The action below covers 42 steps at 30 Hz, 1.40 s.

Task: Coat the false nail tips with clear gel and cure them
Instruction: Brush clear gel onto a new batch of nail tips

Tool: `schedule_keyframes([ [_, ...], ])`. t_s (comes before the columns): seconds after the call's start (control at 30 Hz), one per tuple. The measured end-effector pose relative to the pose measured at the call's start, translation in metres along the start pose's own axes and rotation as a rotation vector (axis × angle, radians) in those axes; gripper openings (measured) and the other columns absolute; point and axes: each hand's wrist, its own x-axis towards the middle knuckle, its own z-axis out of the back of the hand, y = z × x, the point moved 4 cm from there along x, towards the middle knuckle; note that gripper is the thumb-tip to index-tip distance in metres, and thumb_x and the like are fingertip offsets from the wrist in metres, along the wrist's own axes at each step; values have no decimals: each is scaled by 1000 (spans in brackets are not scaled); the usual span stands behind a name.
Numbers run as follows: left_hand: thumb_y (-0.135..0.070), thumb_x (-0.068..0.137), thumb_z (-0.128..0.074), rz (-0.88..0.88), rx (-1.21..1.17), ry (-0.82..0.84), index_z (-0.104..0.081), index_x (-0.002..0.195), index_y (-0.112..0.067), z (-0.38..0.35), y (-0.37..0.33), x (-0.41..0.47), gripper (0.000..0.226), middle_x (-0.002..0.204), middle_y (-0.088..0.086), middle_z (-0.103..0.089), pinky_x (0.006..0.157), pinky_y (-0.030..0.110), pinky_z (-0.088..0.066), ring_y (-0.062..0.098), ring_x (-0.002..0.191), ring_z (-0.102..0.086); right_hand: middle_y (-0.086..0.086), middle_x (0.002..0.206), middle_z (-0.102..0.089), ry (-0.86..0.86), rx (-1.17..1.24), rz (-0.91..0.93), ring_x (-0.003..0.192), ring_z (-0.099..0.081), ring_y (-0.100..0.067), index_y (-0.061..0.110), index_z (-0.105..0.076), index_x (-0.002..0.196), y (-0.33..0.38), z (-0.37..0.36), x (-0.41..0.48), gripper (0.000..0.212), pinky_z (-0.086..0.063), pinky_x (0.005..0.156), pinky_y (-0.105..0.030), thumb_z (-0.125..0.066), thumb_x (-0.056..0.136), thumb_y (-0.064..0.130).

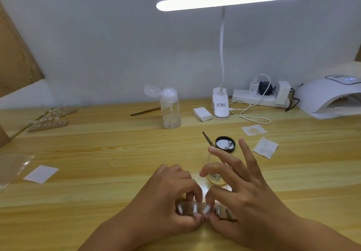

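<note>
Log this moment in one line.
left hand: grips wooden nail-tip strip | right hand: pinches clear false nail tip

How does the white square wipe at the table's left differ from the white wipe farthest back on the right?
The left white square wipe is plain white; the far right white wipe has a round tan stain in its middle. The left one lies beside a clear plastic bag; the right one lies behind another white wipe. Both lie flat on the wooden table.
</note>
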Motion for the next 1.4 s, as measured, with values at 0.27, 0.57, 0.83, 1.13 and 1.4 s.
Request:
schedule_keyframes([
  [0.27, -51, 76, -68, -6, -9, -10, -65, 89, -34, -1, 0, 0, 22, 81, -17, -56, 83, 16, -28, 1, 89, -47, 6, 108, -67, -33, -21, 12, 138, -46, -22, 25, -65, 66, 3, 0, 1, 16, -31, 105, -70, -63, 75, 39],
  [0.57, -50, 76, -67, -14, -21, -12, -65, 89, -34, -1, 0, 0, 21, 82, -17, -56, 84, 20, -31, 2, 90, -47, 4, 108, -68, -12, -59, 27, 136, -49, -24, 23, -67, 68, 4, -2, 1, 13, -36, 103, -70, -66, 71, 35],
  [0.83, -53, 75, -69, -17, -56, -17, -63, 86, -37, 0, 2, 0, 20, 80, -18, -56, 85, 22, -34, 1, 88, -48, 5, 121, -63, 86, 15, 30, 147, -32, -22, 26, -69, 89, -2, 10, 3, 36, -20, 115, -66, -67, 68, 55],
  [1.13, -33, 65, -81, -56, -191, -24, -74, 77, -33, 37, -15, 2, 14, 78, -15, -67, 71, 28, -50, 7, 82, -61, 13, 112, -64, 27, 156, -87, 137, -43, -12, 24, -69, 101, -31, 90, 5, 33, -33, 112, -35, -63, 78, 47],
  [1.4, -56, 52, -68, 25, -245, -224, -72, 74, -40, 57, -85, 38, 28, 71, -19, -65, 65, 7, -40, 4, 78, -59, 28, 106, -57, 142, -40, -629, 115, -44, 2, 38, -62, 98, -127, 134, -86, 24, -24, 93, -16, -50, 87, 56],
])
